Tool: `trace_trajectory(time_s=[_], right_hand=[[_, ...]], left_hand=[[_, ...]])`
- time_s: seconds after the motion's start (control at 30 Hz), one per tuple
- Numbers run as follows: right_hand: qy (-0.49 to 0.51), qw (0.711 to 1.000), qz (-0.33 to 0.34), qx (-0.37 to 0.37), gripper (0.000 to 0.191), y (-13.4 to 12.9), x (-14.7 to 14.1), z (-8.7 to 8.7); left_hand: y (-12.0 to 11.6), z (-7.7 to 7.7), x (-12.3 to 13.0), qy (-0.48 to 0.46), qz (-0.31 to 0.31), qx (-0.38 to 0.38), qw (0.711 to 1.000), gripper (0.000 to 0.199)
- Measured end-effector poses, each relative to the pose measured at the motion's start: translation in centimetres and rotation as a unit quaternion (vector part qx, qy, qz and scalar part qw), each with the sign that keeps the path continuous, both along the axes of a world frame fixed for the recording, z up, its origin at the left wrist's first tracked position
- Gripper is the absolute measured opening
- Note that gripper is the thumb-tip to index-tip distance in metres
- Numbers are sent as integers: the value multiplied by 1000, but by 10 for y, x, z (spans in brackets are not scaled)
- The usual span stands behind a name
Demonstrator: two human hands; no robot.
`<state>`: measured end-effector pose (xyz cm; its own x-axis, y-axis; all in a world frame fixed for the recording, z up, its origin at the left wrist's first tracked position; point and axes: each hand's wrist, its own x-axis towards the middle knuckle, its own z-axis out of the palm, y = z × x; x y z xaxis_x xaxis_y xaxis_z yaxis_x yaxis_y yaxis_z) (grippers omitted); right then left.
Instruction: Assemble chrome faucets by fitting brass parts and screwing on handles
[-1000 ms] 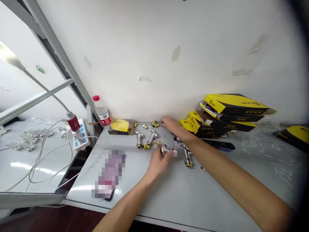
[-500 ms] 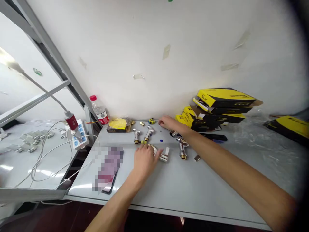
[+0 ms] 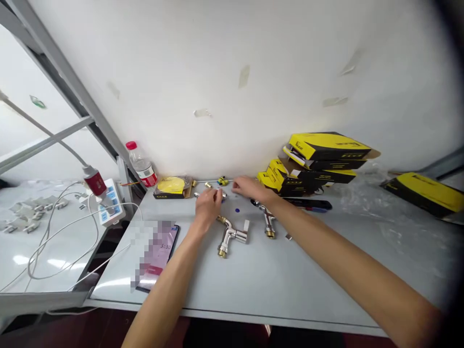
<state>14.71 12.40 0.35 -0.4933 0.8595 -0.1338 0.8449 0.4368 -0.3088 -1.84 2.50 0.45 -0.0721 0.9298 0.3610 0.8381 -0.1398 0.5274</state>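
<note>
A finished-looking tap (image 3: 229,237) lies on the counter (image 3: 275,285) between the forearms, its brass end toward the person. The left hand (image 3: 208,209) is behind it, covering most of some shiny metal pieces; whether its grip is closed on one, I cannot tell. The right hand (image 3: 247,187) rests near the wall (image 3: 217,140), fingers curled, and what its grip holds, if anything, is hidden. Its forearm crosses in front of a black tool (image 3: 315,204) and beside a second tap (image 3: 268,224). A yellow fitting (image 3: 222,181) and a blue disc (image 3: 237,210) lie near the hands. Stacked yellow-and-black boxes (image 3: 326,147) crowd the back right, with clear plastic (image 3: 366,198) beyond. At left are a flat box (image 3: 173,187), a bottle (image 3: 145,171), a phone (image 3: 165,249) and a power strip (image 3: 110,203).
</note>
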Motion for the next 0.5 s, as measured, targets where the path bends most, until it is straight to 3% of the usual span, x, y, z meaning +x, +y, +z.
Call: trace_trajectory(time_s=[0.2,0.37,0.5], right_hand=[[-7,1000,-9,-18,20,7,-7,-3],[-9,999,-40,-13,31,13,-13,-2],[7,999,-36,-13,23,8,-19,-7]], left_hand=[[-2,-4,-2,-8,1,1,1000,35],[-2,-1,-6,-10,6,5,1000,34],[-4,0,-4,-10,5,6,1000,34]])
